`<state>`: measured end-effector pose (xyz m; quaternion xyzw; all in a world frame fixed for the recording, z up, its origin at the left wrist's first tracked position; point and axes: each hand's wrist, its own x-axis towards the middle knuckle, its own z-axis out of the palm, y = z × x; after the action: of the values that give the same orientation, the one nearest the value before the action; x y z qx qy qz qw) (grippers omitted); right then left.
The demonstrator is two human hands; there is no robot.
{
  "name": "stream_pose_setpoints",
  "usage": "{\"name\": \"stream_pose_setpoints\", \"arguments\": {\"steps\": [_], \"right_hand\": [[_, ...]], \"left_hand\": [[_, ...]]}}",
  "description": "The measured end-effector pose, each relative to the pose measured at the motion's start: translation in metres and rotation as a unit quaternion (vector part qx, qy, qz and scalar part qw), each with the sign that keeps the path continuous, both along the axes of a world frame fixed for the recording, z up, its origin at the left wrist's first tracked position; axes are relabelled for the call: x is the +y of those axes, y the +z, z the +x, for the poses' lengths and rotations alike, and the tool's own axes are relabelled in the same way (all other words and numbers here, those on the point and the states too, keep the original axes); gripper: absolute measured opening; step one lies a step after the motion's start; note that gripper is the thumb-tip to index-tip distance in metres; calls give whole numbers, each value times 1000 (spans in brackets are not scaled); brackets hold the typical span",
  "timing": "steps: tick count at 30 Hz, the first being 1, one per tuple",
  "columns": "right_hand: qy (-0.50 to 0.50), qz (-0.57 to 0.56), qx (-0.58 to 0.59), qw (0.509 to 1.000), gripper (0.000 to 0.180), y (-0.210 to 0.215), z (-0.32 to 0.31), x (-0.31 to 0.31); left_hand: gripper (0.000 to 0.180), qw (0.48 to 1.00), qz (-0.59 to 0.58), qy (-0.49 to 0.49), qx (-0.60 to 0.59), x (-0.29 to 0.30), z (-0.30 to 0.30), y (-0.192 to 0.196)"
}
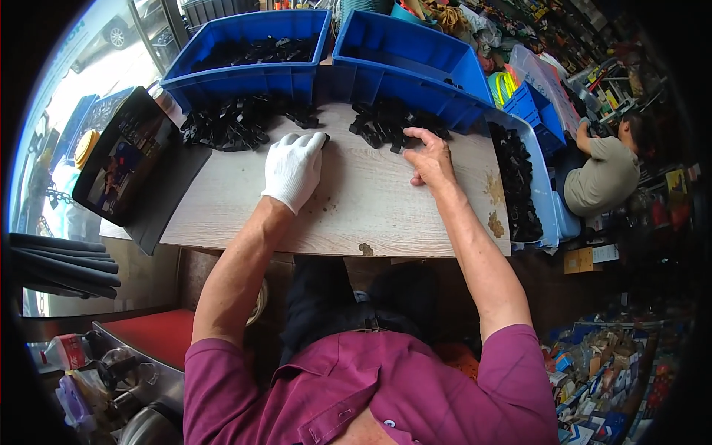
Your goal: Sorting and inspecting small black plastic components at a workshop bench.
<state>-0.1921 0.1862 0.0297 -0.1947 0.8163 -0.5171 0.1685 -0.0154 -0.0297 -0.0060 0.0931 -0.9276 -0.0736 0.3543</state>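
My left hand (pixel 294 169), in a white knitted glove, rests low over the pale wooden table (pixel 363 200). Its fingers are closed around a small black plastic part (pixel 325 139), only the end of which shows beside the fingertips. My bare right hand (pixel 430 158) is at the near edge of a loose pile of black parts (pixel 382 122). Its index finger and thumb are spread apart, with the index tip beside the pile and nothing visibly gripped. Another heap of black parts (pixel 230 122) lies beyond my left hand.
Two blue bins, left (pixel 245 76) and right (pixel 415 87), line the table's far edge; the left holds black parts. A tablet (pixel 126 159) in a dark case stands at left. At right is a pale blue tub (pixel 547 196) of black parts; beyond it sits another person (pixel 604 174).
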Motion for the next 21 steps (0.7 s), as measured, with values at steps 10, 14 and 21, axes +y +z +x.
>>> {"name": "stream_pose_setpoints", "arguments": {"steps": [10,14,21], "right_hand": [[7,96,87,992,37,-3,-1,-20],[-14,86,86,992,29,-6,0,-18],[-14,54,-43,998,30,-1,13,-6]], "left_hand": [[19,1000,20,-20,8,-3,-2,1],[17,999,32,-33,9,-3,-4,1],[21,997,70,-38,12,-1,2,2]]}}
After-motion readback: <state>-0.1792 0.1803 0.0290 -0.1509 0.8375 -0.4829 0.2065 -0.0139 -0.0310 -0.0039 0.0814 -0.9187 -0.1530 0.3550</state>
